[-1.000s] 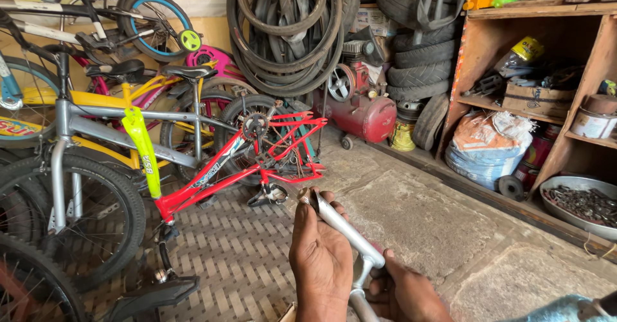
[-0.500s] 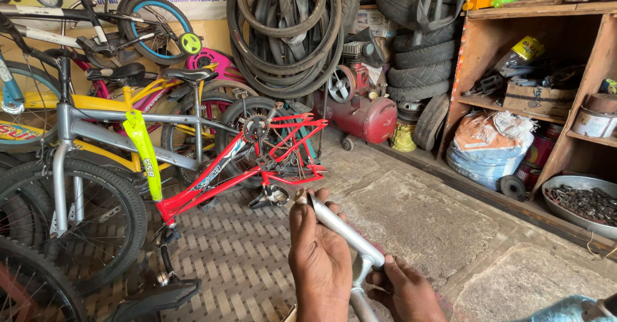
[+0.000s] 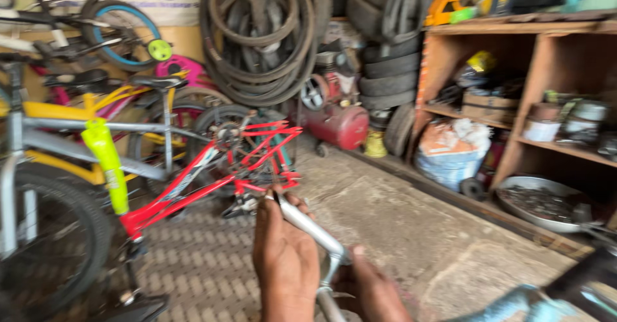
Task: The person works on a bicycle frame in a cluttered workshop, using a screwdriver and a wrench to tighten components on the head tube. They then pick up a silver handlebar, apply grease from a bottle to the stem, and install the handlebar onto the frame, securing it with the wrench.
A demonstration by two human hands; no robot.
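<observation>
Two hands on one part. Left hand (image 3: 283, 267): fingers curled shut round the upper length of a silver tube (image 3: 307, 224), back of hand to the camera. Right hand (image 3: 371, 291): fingers wrapped at the tube's lower bend, grip partly hidden, so how tight I cannot tell. Tube: long axis runs up and left from the right hand, its free end just clear of the left fingertips; left hand is nearer that end.

Placed from the tube:
- red bike frame (image 3: 212, 180), just beyond, on a ridged mat (image 3: 199, 270).
- yellow-green fork (image 3: 106, 164), far left.
- hung tyres (image 3: 263, 36), above.
- red compressor (image 3: 337, 124), beyond, slightly right.
- wooden shelves (image 3: 514, 97), right, with a white sack (image 3: 453, 152) and metal pan (image 3: 540, 203) beneath.
</observation>
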